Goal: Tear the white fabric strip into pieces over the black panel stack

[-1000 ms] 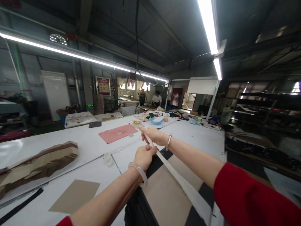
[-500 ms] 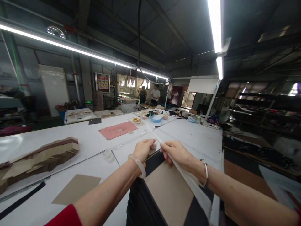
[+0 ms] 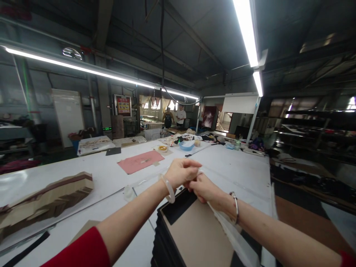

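Observation:
Below my hands stands a stack of black-edged panels, its top one faced with a beige sheet. My right hand is closed on a translucent white strip, which trails back along the right side of the stack under my forearm. Just above the stack's far corner, my left hand meets the right one, its fingers pinched together. What those left fingers hold is hidden.
On the white table lie a pink sheet, a roll of yellow tape, a blue ring-shaped item and, at left, a fanned pile of beige pieces. Two people stand far back. Shelves line the right.
My left hand has moved right and up, from beside the right hand to over its fingertips. The right hand has shifted slightly lower and still grips the strip. The view has tilted up a little.

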`<state>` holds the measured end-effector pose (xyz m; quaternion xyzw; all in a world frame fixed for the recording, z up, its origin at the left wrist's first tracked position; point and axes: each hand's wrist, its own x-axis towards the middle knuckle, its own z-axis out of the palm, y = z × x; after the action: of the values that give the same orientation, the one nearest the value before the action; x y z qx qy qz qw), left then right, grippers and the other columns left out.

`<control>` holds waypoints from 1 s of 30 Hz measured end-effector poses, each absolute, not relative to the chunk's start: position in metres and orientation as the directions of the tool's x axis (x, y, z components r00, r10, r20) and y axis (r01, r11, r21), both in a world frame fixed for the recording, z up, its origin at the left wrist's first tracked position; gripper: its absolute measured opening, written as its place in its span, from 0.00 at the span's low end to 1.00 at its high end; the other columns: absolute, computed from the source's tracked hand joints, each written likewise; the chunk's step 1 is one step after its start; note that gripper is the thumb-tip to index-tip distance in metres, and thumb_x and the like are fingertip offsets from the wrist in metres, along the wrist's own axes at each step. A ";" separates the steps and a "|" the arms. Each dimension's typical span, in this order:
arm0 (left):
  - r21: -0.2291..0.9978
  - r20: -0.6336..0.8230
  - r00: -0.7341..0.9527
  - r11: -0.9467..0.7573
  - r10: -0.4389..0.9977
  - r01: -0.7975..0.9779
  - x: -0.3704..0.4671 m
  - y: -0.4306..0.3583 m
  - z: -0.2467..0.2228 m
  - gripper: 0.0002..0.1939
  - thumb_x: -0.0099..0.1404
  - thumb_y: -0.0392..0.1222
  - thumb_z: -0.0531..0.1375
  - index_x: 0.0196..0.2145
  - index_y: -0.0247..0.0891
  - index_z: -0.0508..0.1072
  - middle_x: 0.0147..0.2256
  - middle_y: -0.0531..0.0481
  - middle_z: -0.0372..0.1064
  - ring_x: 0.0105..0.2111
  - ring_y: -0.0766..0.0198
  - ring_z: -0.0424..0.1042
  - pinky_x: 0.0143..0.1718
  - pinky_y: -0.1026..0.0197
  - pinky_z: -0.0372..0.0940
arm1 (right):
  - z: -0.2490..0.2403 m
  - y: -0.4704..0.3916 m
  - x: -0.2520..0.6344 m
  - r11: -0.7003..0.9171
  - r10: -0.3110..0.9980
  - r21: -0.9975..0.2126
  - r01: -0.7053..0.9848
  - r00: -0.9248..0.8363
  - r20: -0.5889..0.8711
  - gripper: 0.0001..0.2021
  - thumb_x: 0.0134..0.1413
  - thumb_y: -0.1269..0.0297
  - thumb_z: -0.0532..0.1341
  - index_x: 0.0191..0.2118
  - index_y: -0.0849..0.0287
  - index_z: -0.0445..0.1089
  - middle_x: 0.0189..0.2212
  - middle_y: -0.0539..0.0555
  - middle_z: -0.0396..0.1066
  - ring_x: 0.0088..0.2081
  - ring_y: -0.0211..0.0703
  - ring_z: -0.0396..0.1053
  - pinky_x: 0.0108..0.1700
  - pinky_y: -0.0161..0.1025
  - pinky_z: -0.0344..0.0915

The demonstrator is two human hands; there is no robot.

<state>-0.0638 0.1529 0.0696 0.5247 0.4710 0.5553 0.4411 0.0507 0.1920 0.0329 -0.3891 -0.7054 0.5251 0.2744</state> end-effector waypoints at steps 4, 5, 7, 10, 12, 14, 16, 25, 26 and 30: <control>0.875 0.411 0.207 -0.447 0.888 0.184 -0.060 0.147 0.089 0.21 0.57 0.39 0.60 0.50 0.43 0.72 0.43 0.47 0.74 0.37 0.59 0.73 0.38 0.57 0.68 | 0.036 0.192 0.053 0.070 0.844 -0.963 0.259 -0.531 -0.082 0.13 0.56 0.61 0.52 0.23 0.59 0.58 0.13 0.44 0.55 0.12 0.27 0.42 0.13 0.27 0.35; 0.801 0.522 0.208 -0.559 0.828 0.214 -0.065 0.146 0.094 0.25 0.58 0.39 0.60 0.55 0.46 0.67 0.52 0.49 0.69 0.49 0.57 0.69 0.47 0.56 0.65 | 0.037 0.192 0.054 0.038 0.834 -0.967 0.253 -0.540 -0.108 0.13 0.58 0.57 0.51 0.25 0.58 0.58 0.15 0.44 0.57 0.12 0.27 0.41 0.13 0.27 0.35; 0.678 0.658 0.140 -0.662 0.740 0.317 -0.079 0.146 0.099 0.34 0.58 0.39 0.61 0.61 0.49 0.57 0.63 0.51 0.54 0.61 0.56 0.55 0.58 0.54 0.56 | 0.040 0.193 0.057 -0.034 0.809 -0.974 0.222 -0.566 -0.158 0.15 0.59 0.50 0.52 0.30 0.57 0.59 0.16 0.44 0.59 0.13 0.27 0.39 0.13 0.26 0.35; 0.703 0.523 0.123 -0.508 0.844 0.497 -0.104 0.149 0.090 0.37 0.59 0.46 0.61 0.63 0.44 0.52 0.64 0.44 0.51 0.59 0.52 0.58 0.56 0.51 0.57 | 0.042 0.196 0.060 -0.118 0.768 -0.975 0.187 -0.606 -0.209 0.18 0.60 0.46 0.50 0.34 0.57 0.60 0.16 0.44 0.60 0.14 0.27 0.37 0.13 0.26 0.34; 0.752 0.277 0.195 -0.339 0.941 0.565 -0.117 0.151 0.074 0.34 0.59 0.53 0.60 0.60 0.38 0.60 0.56 0.38 0.63 0.52 0.50 0.67 0.52 0.51 0.60 | 0.041 0.199 0.061 -0.114 0.741 -0.971 0.211 -0.633 -0.224 0.19 0.61 0.47 0.49 0.31 0.58 0.60 0.14 0.43 0.56 0.13 0.27 0.37 0.13 0.27 0.35; 0.780 0.120 0.200 -0.218 0.972 0.587 -0.126 0.151 0.057 0.34 0.55 0.58 0.62 0.54 0.35 0.67 0.48 0.37 0.71 0.46 0.50 0.70 0.48 0.52 0.62 | 0.040 0.201 0.061 -0.091 0.723 -0.967 0.238 -0.652 -0.228 0.19 0.61 0.50 0.50 0.26 0.59 0.59 0.12 0.41 0.51 0.13 0.27 0.36 0.13 0.27 0.35; 0.814 0.108 0.153 -0.175 0.982 0.554 -0.130 0.150 0.043 0.32 0.54 0.61 0.62 0.49 0.35 0.72 0.45 0.38 0.73 0.45 0.51 0.71 0.47 0.54 0.61 | 0.039 0.202 0.062 -0.057 0.723 -0.970 0.236 -0.661 -0.203 0.16 0.56 0.53 0.55 0.26 0.59 0.59 0.13 0.41 0.51 0.13 0.26 0.37 0.14 0.27 0.35; 0.992 0.115 0.256 -0.099 0.960 -0.074 -0.119 0.166 0.011 0.18 0.56 0.56 0.61 0.29 0.36 0.74 0.29 0.49 0.71 0.34 0.63 0.68 0.44 0.59 0.60 | 0.047 0.207 0.055 0.488 0.573 -0.847 0.210 -0.809 0.130 0.06 0.39 0.73 0.59 0.29 0.59 0.67 0.23 0.45 0.63 0.22 0.33 0.56 0.27 0.33 0.58; 0.992 0.115 0.244 -0.098 0.963 -0.082 -0.118 0.169 0.008 0.16 0.56 0.55 0.62 0.28 0.36 0.73 0.26 0.51 0.69 0.31 0.64 0.67 0.41 0.60 0.61 | 0.048 0.208 0.053 0.579 0.526 -0.794 0.186 -0.829 0.189 0.08 0.38 0.77 0.59 0.28 0.58 0.68 0.26 0.47 0.66 0.28 0.36 0.61 0.35 0.35 0.62; 0.993 0.095 0.243 -0.074 0.965 -0.093 -0.118 0.177 0.001 0.12 0.51 0.47 0.64 0.31 0.37 0.75 0.22 0.54 0.66 0.25 0.66 0.64 0.33 0.61 0.60 | 0.042 0.214 0.051 0.939 0.222 -0.324 0.114 -0.923 0.316 0.15 0.44 0.82 0.54 0.33 0.57 0.71 0.34 0.52 0.72 0.42 0.46 0.66 0.48 0.44 0.61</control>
<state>-0.1185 0.1770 0.0014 0.5581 0.3907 0.4751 0.5569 0.0506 0.2144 0.0425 -0.0867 -0.9687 0.1516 0.1767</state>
